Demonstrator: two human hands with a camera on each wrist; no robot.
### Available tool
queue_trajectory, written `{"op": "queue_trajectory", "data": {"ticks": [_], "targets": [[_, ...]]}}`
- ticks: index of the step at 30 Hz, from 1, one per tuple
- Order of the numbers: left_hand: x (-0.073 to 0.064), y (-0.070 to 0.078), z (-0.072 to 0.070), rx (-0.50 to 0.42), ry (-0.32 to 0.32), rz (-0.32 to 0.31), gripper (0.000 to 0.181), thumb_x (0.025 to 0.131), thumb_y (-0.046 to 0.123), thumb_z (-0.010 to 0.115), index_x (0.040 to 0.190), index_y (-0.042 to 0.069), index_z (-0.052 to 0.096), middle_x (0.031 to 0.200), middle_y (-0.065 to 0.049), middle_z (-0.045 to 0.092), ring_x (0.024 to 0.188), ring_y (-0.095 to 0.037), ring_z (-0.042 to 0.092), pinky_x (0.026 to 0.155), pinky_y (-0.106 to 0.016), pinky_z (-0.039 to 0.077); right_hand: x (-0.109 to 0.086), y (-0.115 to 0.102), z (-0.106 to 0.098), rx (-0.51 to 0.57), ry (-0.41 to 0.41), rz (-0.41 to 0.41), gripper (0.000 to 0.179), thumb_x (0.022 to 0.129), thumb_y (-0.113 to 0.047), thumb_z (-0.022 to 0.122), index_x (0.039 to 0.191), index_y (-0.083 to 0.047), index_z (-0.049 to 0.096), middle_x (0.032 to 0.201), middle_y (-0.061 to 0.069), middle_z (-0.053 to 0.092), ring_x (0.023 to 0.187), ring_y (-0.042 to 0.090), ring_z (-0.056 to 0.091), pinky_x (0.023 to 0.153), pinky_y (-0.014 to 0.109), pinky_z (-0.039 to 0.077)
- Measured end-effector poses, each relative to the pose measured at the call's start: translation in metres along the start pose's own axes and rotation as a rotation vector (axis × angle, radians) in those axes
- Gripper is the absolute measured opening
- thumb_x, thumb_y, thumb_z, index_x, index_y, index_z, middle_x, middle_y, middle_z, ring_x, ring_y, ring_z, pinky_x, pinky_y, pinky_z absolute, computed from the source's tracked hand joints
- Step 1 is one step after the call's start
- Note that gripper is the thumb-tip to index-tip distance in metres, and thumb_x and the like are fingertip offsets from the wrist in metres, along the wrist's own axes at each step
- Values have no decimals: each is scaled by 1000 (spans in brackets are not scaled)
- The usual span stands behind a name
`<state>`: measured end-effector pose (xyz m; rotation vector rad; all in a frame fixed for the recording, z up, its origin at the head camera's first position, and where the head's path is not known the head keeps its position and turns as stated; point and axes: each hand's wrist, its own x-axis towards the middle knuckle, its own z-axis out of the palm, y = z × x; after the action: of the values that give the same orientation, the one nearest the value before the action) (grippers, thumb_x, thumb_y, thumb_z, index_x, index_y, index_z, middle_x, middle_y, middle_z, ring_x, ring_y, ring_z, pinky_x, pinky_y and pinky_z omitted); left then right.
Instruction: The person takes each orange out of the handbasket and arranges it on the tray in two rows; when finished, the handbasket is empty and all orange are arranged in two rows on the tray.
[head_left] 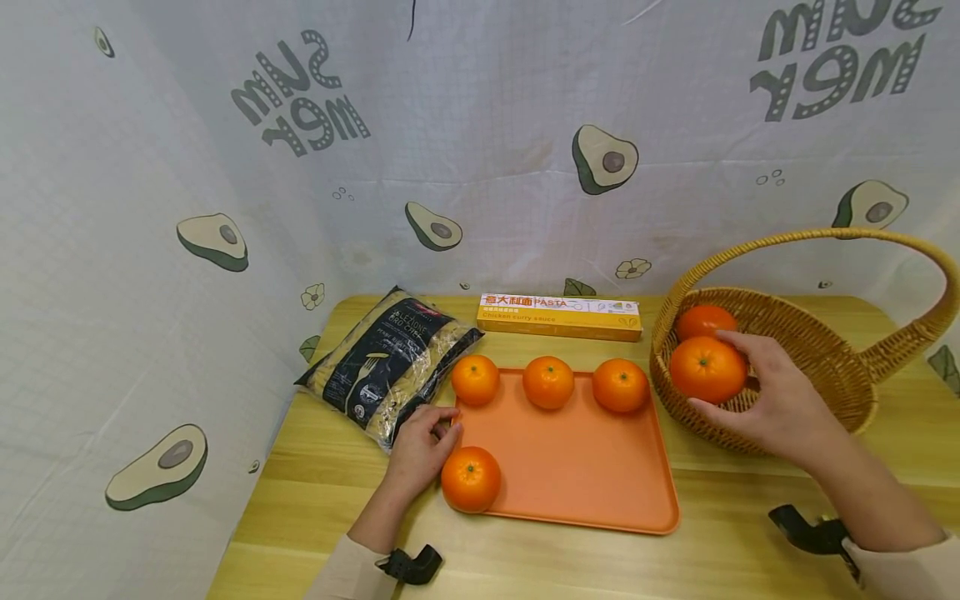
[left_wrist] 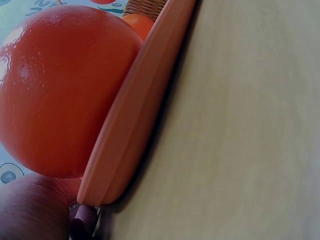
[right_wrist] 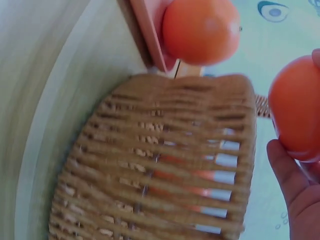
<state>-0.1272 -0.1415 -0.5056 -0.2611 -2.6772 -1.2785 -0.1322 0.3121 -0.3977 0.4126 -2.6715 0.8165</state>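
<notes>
My right hand (head_left: 780, 404) holds an orange (head_left: 708, 370) between thumb and fingers, over the near left side of the wicker basket (head_left: 817, 333). Behind it in the basket lies another orange-red fruit (head_left: 705, 320), partly covered. At the left edge of the orange tray (head_left: 577, 467), my left hand (head_left: 417, 450) grips the rim; the left wrist view has thumb and fingers on either side of it. Beside this hand an orange (head_left: 471, 480) sits at the tray's near left corner. Along the far edge stand three more: left (head_left: 476, 380), middle (head_left: 548, 382) and right (head_left: 620, 385).
A dark bag of pasta (head_left: 393, 358) lies left of the tray, close to my left hand. Behind the tray is a yellow pasta box (head_left: 558, 317). The basket's tall handle (head_left: 810, 237) arches above it. A patterned curtain (head_left: 510, 167) hangs behind the wooden table (head_left: 300, 517).
</notes>
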Motion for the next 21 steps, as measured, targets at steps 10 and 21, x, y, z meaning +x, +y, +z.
{"op": "queue_trajectory", "data": {"ticks": [10,21], "targets": [[0,-1,1,3,7,10,19,92,15,76,110,11,76,97,-2,66,74,-6,58,66,-20,51,-5,-21,15,35,17,-57,93,57,-13,100,136,-4,53,124,19,57,104,-13,42,80,-6,34],[0,-2,1,7,8,8,19,92,16,76,110,11,76,98,-2,66,74,-5,57,66,-20,51,-12,-40,30,73,-40,-62,92,62,-17,99,141,-9,51,127,15,60,104,5,58,84,-5,38]]}}
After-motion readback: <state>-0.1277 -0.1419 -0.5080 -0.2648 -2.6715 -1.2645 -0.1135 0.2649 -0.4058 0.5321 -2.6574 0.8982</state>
